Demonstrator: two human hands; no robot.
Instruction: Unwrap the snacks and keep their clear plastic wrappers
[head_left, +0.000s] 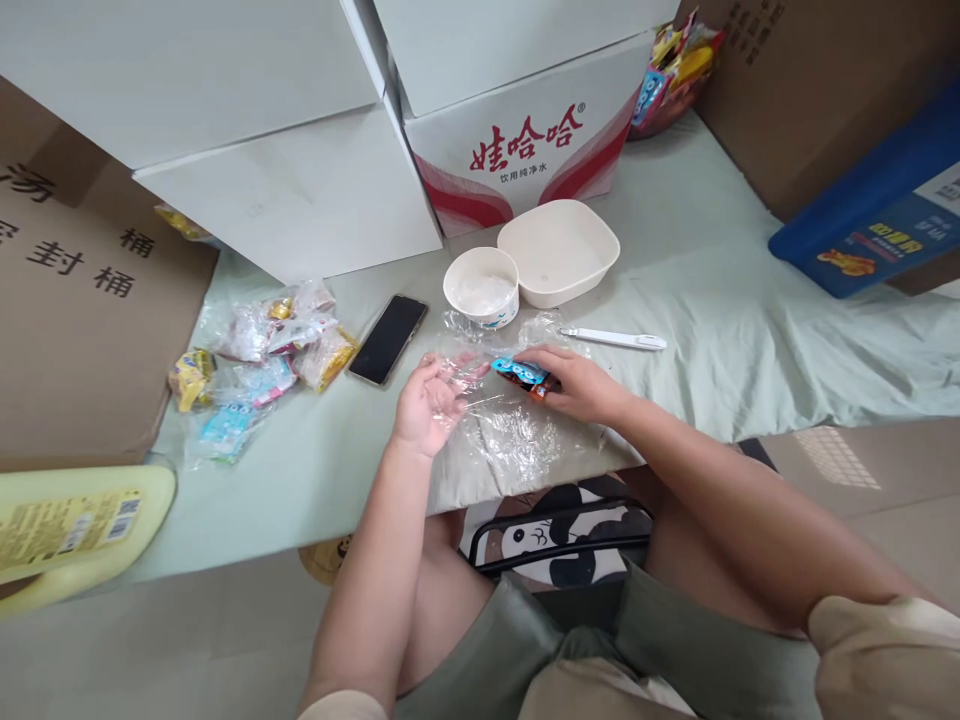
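Note:
My right hand [576, 385] is closed on a small blue-and-brown snack packet [523, 375] just above the table. Opposite it, my left hand [431, 408] is turned palm up with curled fingers, holding clear plastic film [471, 375] that partly covers them. More crumpled clear film [517, 440] lies below and between the hands. Beyond them stand a round white paper bowl [482, 290] and a larger cream-coloured oval bowl [559, 250]. A white utility knife [615, 339] lies past my right hand.
A black phone [388, 340] lies left of the bowls, beside a pile of wrapped snacks [262, 360]. White cartons [525, 150] stand behind. A yellow jug [82, 525] is at the left edge, a blue container [870, 220] at the right. The cloth-covered table's front edge runs near my knees.

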